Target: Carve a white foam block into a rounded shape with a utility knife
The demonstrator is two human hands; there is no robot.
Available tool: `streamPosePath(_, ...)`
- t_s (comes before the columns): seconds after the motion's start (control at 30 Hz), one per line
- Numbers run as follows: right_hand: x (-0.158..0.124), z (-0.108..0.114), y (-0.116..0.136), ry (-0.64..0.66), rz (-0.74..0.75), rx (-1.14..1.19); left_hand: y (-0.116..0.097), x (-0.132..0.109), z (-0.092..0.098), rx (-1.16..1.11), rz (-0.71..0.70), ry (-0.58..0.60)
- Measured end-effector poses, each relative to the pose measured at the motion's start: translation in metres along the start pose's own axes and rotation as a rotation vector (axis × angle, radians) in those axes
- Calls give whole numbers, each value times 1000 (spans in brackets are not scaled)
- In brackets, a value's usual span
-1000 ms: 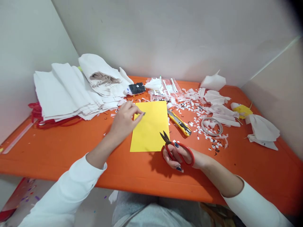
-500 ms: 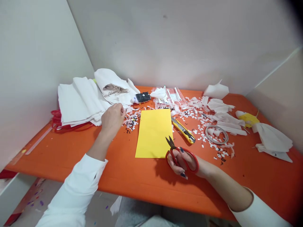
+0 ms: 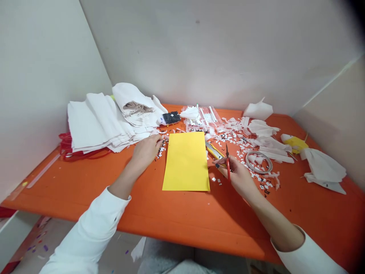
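A yellow sheet of paper (image 3: 186,161) lies flat on the orange table. My right hand (image 3: 238,173) is just beyond its right edge, closed around red-handled scissors (image 3: 228,169) whose blades point away from me. Partly behind that hand rests a yellow utility knife (image 3: 213,150). To the left of the sheet, my left hand (image 3: 145,152) is closed with curled fingers, over small black and white paper scraps (image 3: 161,152). What its fingertips pinch, if anything, is hidden.
Folded white cloth-like sheets (image 3: 94,121) are piled at the left back over a red bag (image 3: 66,146). Behind the yellow sheet sits a clear marker case (image 3: 209,116). Rightward are a tape roll (image 3: 259,162), scattered scraps, and a white-and-yellow piece (image 3: 296,144).
My left hand has moved right, toward the yellow sheet and scraps. My right hand has moved up and right with the scissors, turning them edge-on and uncovering the sheet's lower right corner.
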State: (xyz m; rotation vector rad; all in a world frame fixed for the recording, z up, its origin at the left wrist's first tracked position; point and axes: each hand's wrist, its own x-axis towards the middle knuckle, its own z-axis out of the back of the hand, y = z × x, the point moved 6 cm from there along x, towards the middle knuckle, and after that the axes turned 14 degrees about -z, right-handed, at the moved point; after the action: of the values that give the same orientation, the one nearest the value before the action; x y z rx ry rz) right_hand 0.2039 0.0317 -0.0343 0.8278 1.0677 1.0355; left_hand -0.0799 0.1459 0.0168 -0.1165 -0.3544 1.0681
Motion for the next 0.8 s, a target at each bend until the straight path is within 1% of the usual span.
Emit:
streamPosePath(0.07,0,-7,-3,66,-8,10,-6,0,-3,-57,-61,3)
streamPosePath(0.1,0,-11,-5,96,-14,9,-7,-1,-5,-94,-55,19)
streamPosePath(0.17,-1,-20,-8,126,-30,-26,-7,-3,-9,-174,2,62)
streamPosePath(0.23,-1,-27,-9,94,-28,-105,-7,-5,-13,-237,51,74)
streamPosePath(0.33,-3,-31,-5,3,20,-197,-5,-5,-21,-308,62,38)
streamPosePath(0.4,-5,-32,-2,-26,44,-214,0,-3,-31,-388,86,6)
streamPosePath(0.43,-5,-32,-1,-33,48,-214,3,-1,-36,-453,96,-7)
streamPosePath(0.47,-6,-31,0,-33,51,-205,6,1,-40,-545,111,-46)
streamPosePath(0.53,-6,-29,1,-10,58,-137,12,4,-46,-742,149,-96)
streamPosePath(0.6,-6,-27,1,22,63,-33,19,6,-42,-864,182,-166)
streamPosePath(0.67,-5,-25,0,29,49,62,28,5,-30,-853,213,-263)
streamPosePath(0.73,-4,-24,-2,26,19,128,37,2,-15,-692,248,-331)
streamPosePath(0.8,-3,-22,-2,18,4,153,40,0,-5,-487,262,-324)
